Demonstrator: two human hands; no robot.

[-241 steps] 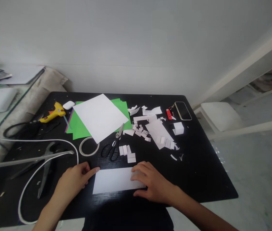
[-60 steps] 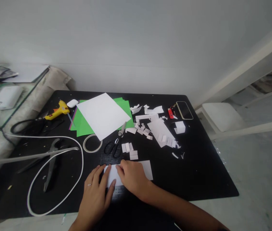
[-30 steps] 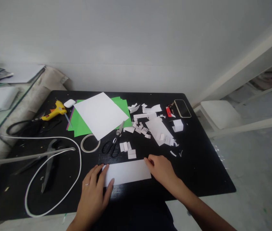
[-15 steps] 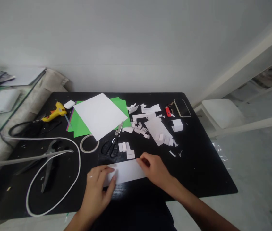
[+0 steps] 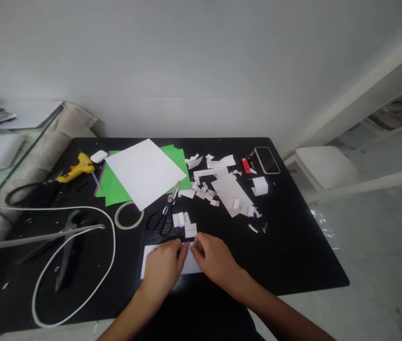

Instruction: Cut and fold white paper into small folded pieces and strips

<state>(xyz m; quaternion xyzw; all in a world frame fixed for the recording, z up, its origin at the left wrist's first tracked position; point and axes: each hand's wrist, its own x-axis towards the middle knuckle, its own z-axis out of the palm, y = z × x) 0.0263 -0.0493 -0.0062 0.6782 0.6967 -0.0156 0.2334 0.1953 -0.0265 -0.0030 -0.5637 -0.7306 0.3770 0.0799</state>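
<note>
A white paper strip (image 5: 190,266) lies flat on the black table at its near side, partly hidden under my hands. My left hand (image 5: 164,261) rests over its middle, fingertips pinched together at the upper edge. Close beside it, my right hand (image 5: 215,256) has thumb and fingers closed on the strip near its right end. The two sets of fingertips almost meet. Just beyond them sit small folded white paper pieces (image 5: 190,230). Black-handled scissors (image 5: 165,214) lie to the left of these, blades pointing away over a white sheet's corner.
A white sheet (image 5: 146,170) lies on green paper (image 5: 114,189), with a tape roll (image 5: 129,226) in front. Leftward are a yellow glue gun (image 5: 80,166) and a looped white cable (image 5: 114,255). Paper scraps (image 5: 234,194), a red lighter (image 5: 246,165) and a phone (image 5: 267,160) lie to the right.
My left hand has moved right along the strip, from its left end to next to my right hand, and its spread fingers have closed. The strip's left end now shows.
</note>
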